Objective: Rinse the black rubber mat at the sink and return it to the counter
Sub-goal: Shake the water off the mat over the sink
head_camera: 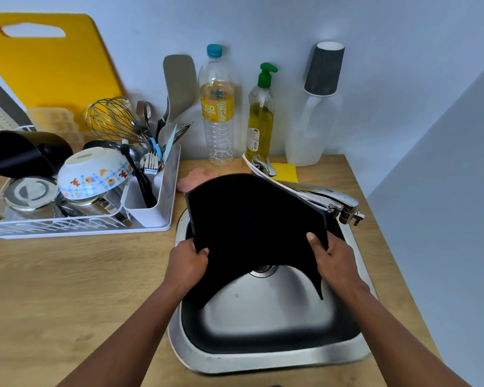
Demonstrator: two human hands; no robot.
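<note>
Head view, the only one; person stands at a steel sink (266,356) let into a wooden counter (67,275); black rubber mat (252,219) held over the basin, sagging between both hands, its far edge lifted toward 12 o'clock and lying close under or against the chrome faucet (319,194), contact not certain.

Left hand (189,263) grips the mat's near-left edge at 9 o'clock of the sheet, thumb on top, fingers curled beneath; right hand (330,258) pinches the near-right edge at 3 o'clock, thumb pressed onto the upper face; both clamped on the mat, neither free.

No water seen running; drain (263,268) shows just under the mat's drooping near edge; basin looks dry or only lightly wet; judgement: rinse not yet under way, mat being positioned.

To do this step well, as I judge it: one hand must let go to work the faucet, so the other should take a firmer, more central hold first; floppy rubber will fold and slip otherwise; tilt the sheet so water runs off into the basin, not onto the counter at 9 o'clock; keep the far edge clear of the spout.

Surroundings: dish rack (76,224) at 10 o'clock with patterned bowl (92,174) and whisk (112,118); yellow cutting board (48,60) against the wall; oil bottle (217,107), green-pump soap bottle (260,118), white jug (313,129) at 12 to 1 o'clock; yellow sponge (287,171) behind the faucet.
</note>
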